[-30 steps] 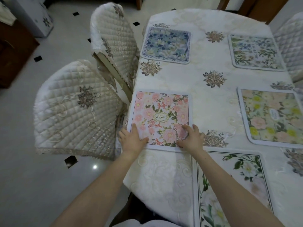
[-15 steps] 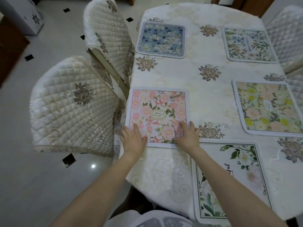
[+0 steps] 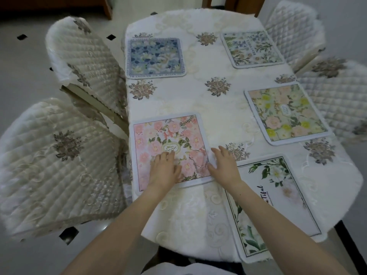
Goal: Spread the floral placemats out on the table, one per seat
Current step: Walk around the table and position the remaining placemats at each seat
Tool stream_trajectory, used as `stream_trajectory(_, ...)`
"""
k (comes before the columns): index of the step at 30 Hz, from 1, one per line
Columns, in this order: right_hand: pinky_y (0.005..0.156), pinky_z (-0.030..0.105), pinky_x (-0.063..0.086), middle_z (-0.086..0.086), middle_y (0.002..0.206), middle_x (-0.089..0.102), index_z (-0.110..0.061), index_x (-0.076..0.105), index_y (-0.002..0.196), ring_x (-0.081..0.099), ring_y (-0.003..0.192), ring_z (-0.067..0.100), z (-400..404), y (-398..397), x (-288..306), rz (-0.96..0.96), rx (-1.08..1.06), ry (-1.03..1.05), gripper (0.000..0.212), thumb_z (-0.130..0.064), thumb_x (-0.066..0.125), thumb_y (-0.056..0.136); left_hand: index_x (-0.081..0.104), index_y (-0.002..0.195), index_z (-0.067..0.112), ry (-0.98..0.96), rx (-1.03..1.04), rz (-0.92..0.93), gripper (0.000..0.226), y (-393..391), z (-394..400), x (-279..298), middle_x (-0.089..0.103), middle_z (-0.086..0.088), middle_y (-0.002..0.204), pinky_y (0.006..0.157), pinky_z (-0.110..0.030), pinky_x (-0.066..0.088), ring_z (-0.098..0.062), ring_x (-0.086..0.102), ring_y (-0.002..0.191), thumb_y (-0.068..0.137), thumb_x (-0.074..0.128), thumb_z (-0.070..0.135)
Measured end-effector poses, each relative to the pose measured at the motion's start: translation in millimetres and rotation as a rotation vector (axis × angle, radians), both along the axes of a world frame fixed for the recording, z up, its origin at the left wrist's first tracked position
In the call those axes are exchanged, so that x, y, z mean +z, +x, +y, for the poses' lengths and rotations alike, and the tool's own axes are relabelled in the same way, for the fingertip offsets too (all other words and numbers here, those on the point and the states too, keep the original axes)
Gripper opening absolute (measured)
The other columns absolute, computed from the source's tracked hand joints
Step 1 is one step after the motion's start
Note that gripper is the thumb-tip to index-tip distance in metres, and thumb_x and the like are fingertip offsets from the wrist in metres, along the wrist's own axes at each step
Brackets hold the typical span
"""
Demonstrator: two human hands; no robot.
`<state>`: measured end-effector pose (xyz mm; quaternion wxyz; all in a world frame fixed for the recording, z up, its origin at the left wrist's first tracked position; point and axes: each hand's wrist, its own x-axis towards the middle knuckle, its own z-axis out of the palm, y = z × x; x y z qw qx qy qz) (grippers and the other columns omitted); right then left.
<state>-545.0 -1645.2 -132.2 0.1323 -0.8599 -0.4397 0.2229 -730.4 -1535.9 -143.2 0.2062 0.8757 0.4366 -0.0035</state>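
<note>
At the lower right of the frame the white placemat (image 3: 278, 203) lies on the counter (image 3: 198, 108). Just beyond, both hands lie flat with fingers released: the left hand (image 3: 164, 169) on the pink placemat (image 3: 168, 147), the right hand (image 3: 224, 165) at its right edge. Farther away lie the yellow placemat (image 3: 286, 114), blue placemat (image 3: 155, 57) and green placemat (image 3: 252, 48).

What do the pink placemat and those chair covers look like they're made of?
The pink placemat looks like a thin, soft printed mat, matte, with a plain white border; it may be fabric or foam, hard to say. The chair covers appear to be quilted cream fabric with a slight sheen, given the diamond stitching and embroidered flowers.
</note>
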Motion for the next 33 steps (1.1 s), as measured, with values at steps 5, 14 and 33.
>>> stream_trajectory(5, 0.11, 0.046, 0.029, 0.017, 0.151, 0.03, -0.015, 0.039, 0.138, 0.025, 0.138, 0.033, -28.7, 55.2, 10.5, -0.049, -0.121, 0.048, 0.056, -0.03, 0.056, 0.088, 0.036, 0.137, 0.01, 0.001, -0.162, -0.065, 0.056, 68.0, 0.1, 6.8, 0.047, -0.014, 0.133, 0.098, -0.039, 0.037, -0.03, 0.041, 0.12, 0.09, 0.051, 0.036)
stream_trajectory(14, 0.111, 0.047, 0.028, 0.014, 0.152, 0.028, -0.017, 0.036, 0.14, 0.022, 0.14, 0.031, -95.9, 194.0, 9.8, -0.032, -0.28, 0.087, 0.055, -0.027, 0.055, 0.089, 0.03, 0.142, 0.009, -0.171, -0.208, -0.127, 0.067, 221.9, -51.5, 6.3, 0.044, -0.016, 0.138, 0.1, -0.039, 0.035, -0.032, 0.039, 0.124, 0.087, 0.056, 0.039)
stream_trajectory(33, 0.107, 0.055, 0.031, 0.028, 0.146, 0.026, -0.02, 0.034, 0.141, 0.024, 0.135, 0.044, -129.0, 430.3, -31.9, -0.094, -0.373, -0.065, 0.063, -0.046, 0.055, 0.087, 0.013, 0.147, 0.006, -0.077, -0.074, -0.1, 0.104, 390.5, -101.3, -38.7, 0.015, -0.021, 0.155, 0.118, -0.037, 0.007, -0.03, 0.01, 0.144, 0.073, 0.069, 0.052)
